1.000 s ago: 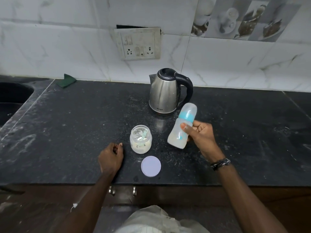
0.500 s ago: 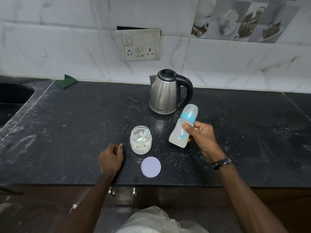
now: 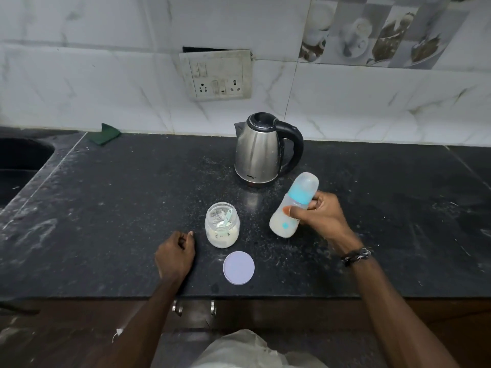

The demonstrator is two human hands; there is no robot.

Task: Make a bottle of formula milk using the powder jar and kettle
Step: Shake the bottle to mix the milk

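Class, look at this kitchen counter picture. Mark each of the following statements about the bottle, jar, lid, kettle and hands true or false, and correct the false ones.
1. The right hand grips the baby bottle, which is tilted. True.
2. The powder jar has its lid screwed on. False: the jar is open, with a scoop inside, and the lid lies flat on the counter in front of it.
3. The kettle stands behind the jar, near the wall. True.
4. The left hand holds the jar. False: it rests on the counter beside the jar, its fingers curled and holding nothing.
5. The bottle is uncapped. False: a clear cap covers its top above the blue ring.
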